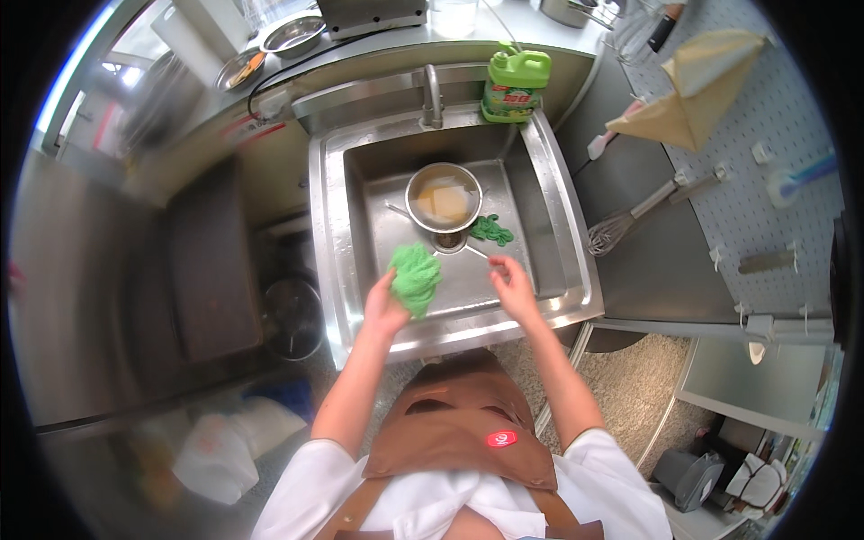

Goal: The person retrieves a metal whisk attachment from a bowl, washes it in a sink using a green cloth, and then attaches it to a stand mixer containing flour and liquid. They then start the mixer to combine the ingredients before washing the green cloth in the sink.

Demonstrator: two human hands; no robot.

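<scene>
Above the near left part of a stainless steel sink (pixel 570 202), my left hand (pixel 386 304) grips a crumpled light green cloth (pixel 414 278). My right hand (pixel 511 287) hovers over the basin's near right part with fingers loosely curled and nothing between them. Beyond both hands, a round metal bowl (pixel 443 197) holding cloudy liquid sits in the basin by the drain (pixel 449 240). A dark green scrunched cloth (pixel 493 230) lies on the basin floor just right of the bowl.
A faucet (pixel 432 101) and a green detergent jug (pixel 516 86) stand at the sink's back edge. Metal bowls (pixel 295 36) rest on the counter behind. Along the right wall hang a whisk (pixel 617 226) and a beige piping bag (pixel 702 88).
</scene>
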